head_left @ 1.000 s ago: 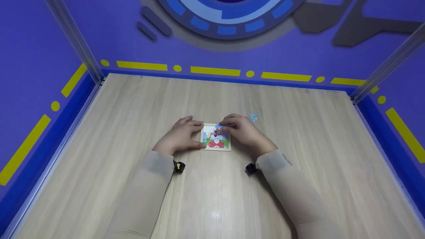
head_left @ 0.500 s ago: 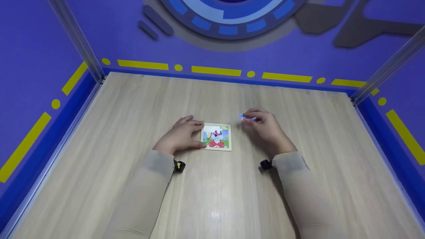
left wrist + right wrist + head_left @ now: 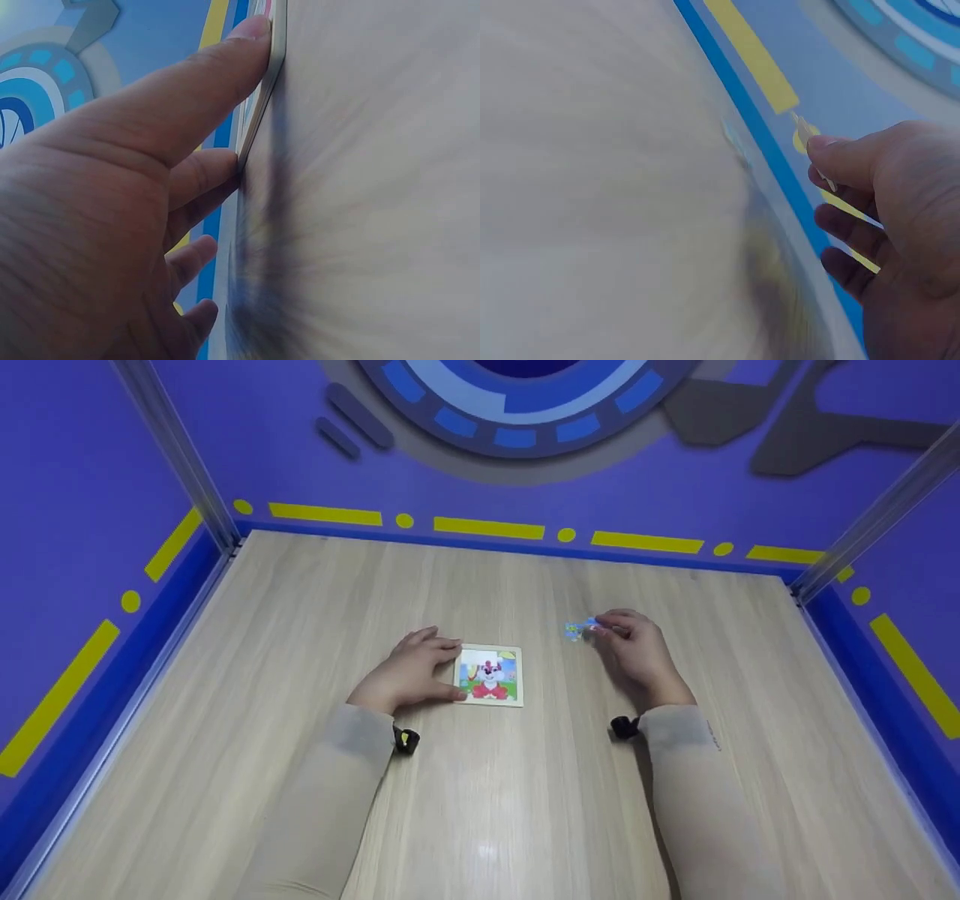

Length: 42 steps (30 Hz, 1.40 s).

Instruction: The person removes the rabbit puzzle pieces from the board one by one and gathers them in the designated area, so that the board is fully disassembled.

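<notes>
A small square puzzle board (image 3: pixel 520 682) with a pale wooden rim lies mid-table, its cartoon animal picture showing a whitish blank area at upper left. My left hand (image 3: pixel 405 673) touches the board's left side, thumb on the near corner and index finger by the far corner; the left wrist view shows the thumb (image 3: pixel 217 71) extended onto the rim. To the right of the board, my right hand (image 3: pixel 643 651) pinches a bluish puzzle piece (image 3: pixel 591 624) between thumb and fingers, seen edge-on as a thin piece (image 3: pixel 804 131) in the right wrist view. Beside it, another blue puzzle piece (image 3: pixel 572 631) lies on the table.
The wood-grain table (image 3: pixel 480 795) is bounded by a blue-purple back wall (image 3: pixel 480 480) with yellow markings, and by side walls. Metal posts (image 3: pixel 187 465) stand at the back corners. A black wrist camera (image 3: pixel 624 727) sits at the right sleeve.
My right hand has moved right from above the board's upper right, carrying the pinched puzzle piece. The loose piece it covered half a second ago shows again. My left hand stays at the board.
</notes>
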Motion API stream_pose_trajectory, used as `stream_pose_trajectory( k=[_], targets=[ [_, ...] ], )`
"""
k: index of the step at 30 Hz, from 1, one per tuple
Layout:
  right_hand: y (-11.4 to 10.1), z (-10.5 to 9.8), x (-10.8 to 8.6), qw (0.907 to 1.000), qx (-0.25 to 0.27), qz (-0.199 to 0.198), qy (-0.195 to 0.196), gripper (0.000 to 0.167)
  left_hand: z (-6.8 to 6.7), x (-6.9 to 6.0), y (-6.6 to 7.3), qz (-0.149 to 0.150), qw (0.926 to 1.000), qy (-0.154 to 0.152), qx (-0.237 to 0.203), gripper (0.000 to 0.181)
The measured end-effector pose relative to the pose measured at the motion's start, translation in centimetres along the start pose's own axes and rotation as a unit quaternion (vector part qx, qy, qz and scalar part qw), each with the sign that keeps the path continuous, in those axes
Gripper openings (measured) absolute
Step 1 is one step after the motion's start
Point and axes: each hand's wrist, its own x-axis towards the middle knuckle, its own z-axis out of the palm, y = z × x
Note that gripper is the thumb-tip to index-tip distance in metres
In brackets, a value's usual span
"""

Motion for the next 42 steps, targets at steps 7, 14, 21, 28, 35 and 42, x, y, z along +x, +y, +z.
stream_pose_trajectory(
  k=[7, 14, 21, 28, 35, 42],
  targets=[
    [1.0, -0.5, 0.1, 0.9997, -0.024, 0.008, 0.004, 0.034, -0.2, -0.2, 0.1, 0.003, 1.0, 0.003, -0.001, 0.092],
    [1.5, -0.4, -0.2, 0.9982, -0.058, 0.007, 0.009, 0.034, 0.2, -0.2, 0.0, 0.001, 1.0, -0.001, 0.006, 0.092],
    [1.6, -0.5, -0.2, 0.9942, -0.104, -0.001, 0.026, 0.034, 0.1, -0.1, 0.3, 0.001, 1.0, -0.003, -0.008, 0.092],
    [1.6, -0.1, -0.3, 0.9933, -0.114, 0.005, 0.018, 0.035, 0.0, -0.3, 0.2, -0.008, 0.9999, -0.01, -0.006, 0.094],
    [1.2, -0.4, -0.1, 0.9946, -0.101, 0.012, 0.021, 0.037, -0.3, 0.2, 0.1, -0.003, 1.0, -0.001, -0.001, 0.094],
    [0.2, 0.8, -0.3, 0.998, -0.046, 0.016, 0.04, 0.035, 0.0, -0.2, -0.1, -0.002, 1.0, -0.006, 0.0, 0.094]
  ],
)
